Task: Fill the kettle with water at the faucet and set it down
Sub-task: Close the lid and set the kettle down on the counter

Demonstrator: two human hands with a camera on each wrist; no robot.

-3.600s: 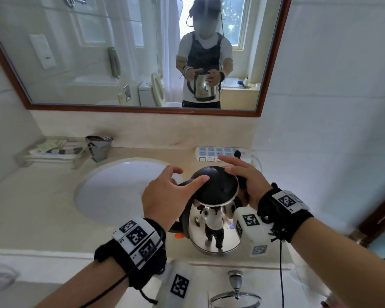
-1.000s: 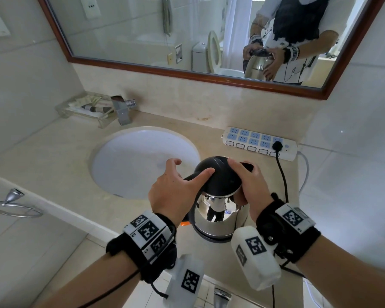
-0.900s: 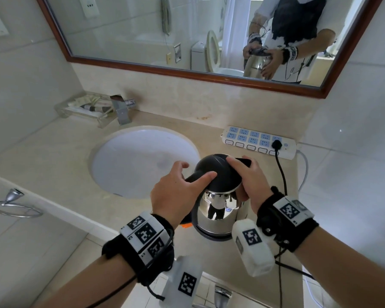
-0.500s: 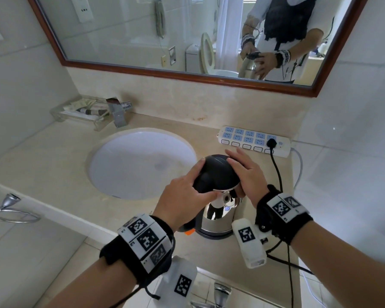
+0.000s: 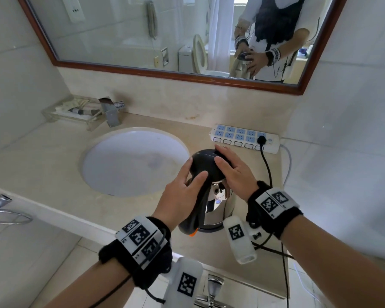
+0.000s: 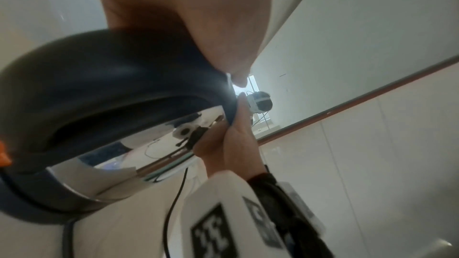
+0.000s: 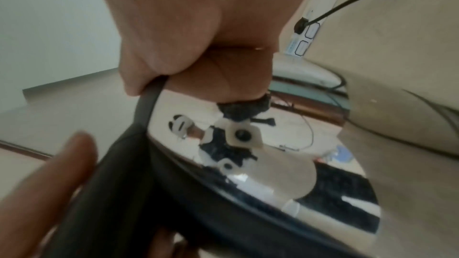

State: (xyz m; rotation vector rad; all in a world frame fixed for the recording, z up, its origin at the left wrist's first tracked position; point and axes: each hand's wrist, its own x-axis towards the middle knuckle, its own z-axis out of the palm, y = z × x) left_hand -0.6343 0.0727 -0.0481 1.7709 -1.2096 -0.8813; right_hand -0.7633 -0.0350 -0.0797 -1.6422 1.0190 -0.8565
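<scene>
The steel kettle point(image 5: 219, 211) stands on its black base on the counter, right of the sink point(image 5: 129, 165). Its black lid point(image 5: 206, 162) is tilted up off the body. My left hand point(image 5: 196, 169) straddles the top of the black handle point(image 6: 111, 77), with the thumb on top and the fingers against the lid's left side. At the lid's right rim point(image 7: 149, 101), my right hand point(image 5: 222, 161) pinches it between fingers and thumb. The square grey faucet point(image 5: 111, 114) stands at the sink's back left, well away from the kettle. Inside of the kettle is hidden.
A white power strip point(image 5: 242, 138) lies against the backsplash behind the kettle, and a black cord point(image 5: 267, 172) runs from it past my right wrist. A clear tray of toiletries point(image 5: 71, 111) sits beside the faucet. A towel ring point(image 5: 5, 215) hangs below the counter's front edge.
The lid has tipped up from the steel body under my right hand. My left fingers have closed in against the lid's left side. The kettle has stayed on its base.
</scene>
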